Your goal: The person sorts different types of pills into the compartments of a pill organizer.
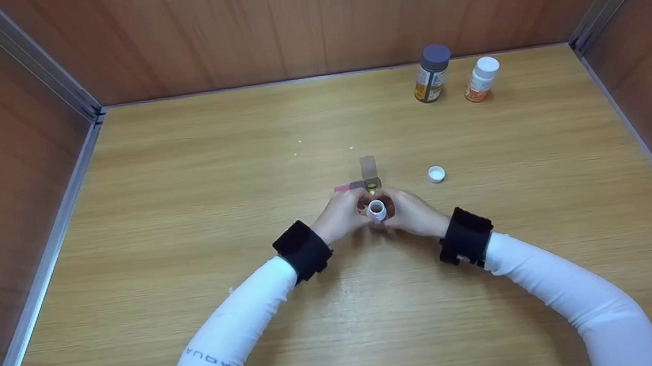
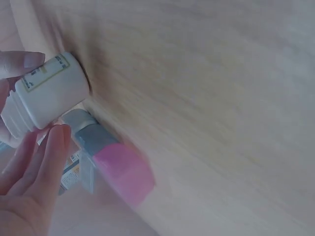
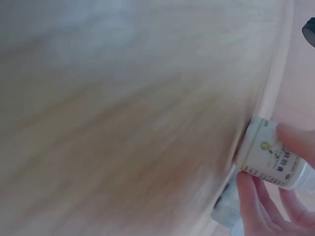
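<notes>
In the head view a small white pill bottle (image 1: pixel 376 210), its mouth uncovered, stands between my two hands. My left hand (image 1: pixel 344 214) grips it from the left, and the left wrist view shows the bottle's ridged neck (image 2: pixel 18 115). From the other side my right hand (image 1: pixel 413 213) holds it, thumb and fingers around the labelled body (image 3: pixel 273 152). Just beyond the hands lies a pill organizer with pink and grey sections (image 1: pixel 356 185). One of its clear lids (image 1: pixel 368 167) stands raised, and something yellow shows in that compartment. My hands hide part of the organizer.
A white cap (image 1: pixel 436 173) lies right of the hands. At the back right stand a dark-capped bottle (image 1: pixel 429 80) and a white-capped bottle with an orange base (image 1: pixel 480 81). Tiny white bits (image 1: pixel 351 147) dot the table. Wooden walls bound the back and sides.
</notes>
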Motion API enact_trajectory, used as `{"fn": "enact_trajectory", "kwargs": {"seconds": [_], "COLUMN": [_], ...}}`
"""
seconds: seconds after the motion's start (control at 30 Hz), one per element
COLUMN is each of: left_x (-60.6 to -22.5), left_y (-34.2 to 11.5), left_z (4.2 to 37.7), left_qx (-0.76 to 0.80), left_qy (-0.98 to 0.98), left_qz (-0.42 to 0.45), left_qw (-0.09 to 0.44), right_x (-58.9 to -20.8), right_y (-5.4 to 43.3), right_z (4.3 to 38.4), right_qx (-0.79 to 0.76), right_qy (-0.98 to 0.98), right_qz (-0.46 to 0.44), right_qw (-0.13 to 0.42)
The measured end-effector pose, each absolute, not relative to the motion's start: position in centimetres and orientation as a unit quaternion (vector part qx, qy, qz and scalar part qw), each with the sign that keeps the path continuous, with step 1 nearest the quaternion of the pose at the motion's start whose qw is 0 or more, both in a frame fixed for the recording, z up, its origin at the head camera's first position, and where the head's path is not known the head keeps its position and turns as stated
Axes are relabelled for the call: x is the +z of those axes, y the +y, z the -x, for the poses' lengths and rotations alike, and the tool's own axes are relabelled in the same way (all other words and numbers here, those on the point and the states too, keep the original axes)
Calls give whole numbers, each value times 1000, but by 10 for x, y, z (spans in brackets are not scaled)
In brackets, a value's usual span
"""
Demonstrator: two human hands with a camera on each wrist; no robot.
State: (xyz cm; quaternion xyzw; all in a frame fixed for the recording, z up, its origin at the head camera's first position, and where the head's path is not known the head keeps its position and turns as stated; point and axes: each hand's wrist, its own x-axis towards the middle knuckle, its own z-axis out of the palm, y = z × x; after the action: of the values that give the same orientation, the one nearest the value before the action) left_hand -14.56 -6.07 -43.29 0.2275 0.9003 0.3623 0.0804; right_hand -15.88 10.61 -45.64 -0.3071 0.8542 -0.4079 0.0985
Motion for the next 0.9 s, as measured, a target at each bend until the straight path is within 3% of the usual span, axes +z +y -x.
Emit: {"fn": "enact_trajectory", "kwargs": {"seconds": [0.23,0.47,0.6,0.73,0.9], "left_x": [-437,-440,-440,-440,-439], "left_y": [-56,-53,-53,-54,-54], "left_z": [145,146,145,144,142], "left_qx": [354,356,363,370,373], "left_qy": [906,905,901,897,892], "left_qz": [-216,-211,-217,-220,-236], "left_qw": [84,96,93,98,96], "right_x": [-439,-416,-421,-432,-441], "right_y": [119,151,164,170,170], "right_z": [164,189,200,204,207], "right_qx": [-382,-206,-107,-107,-139], "right_qy": [854,938,961,963,958], "right_qz": [323,274,242,221,234], "right_qw": [144,60,85,114,87]}}
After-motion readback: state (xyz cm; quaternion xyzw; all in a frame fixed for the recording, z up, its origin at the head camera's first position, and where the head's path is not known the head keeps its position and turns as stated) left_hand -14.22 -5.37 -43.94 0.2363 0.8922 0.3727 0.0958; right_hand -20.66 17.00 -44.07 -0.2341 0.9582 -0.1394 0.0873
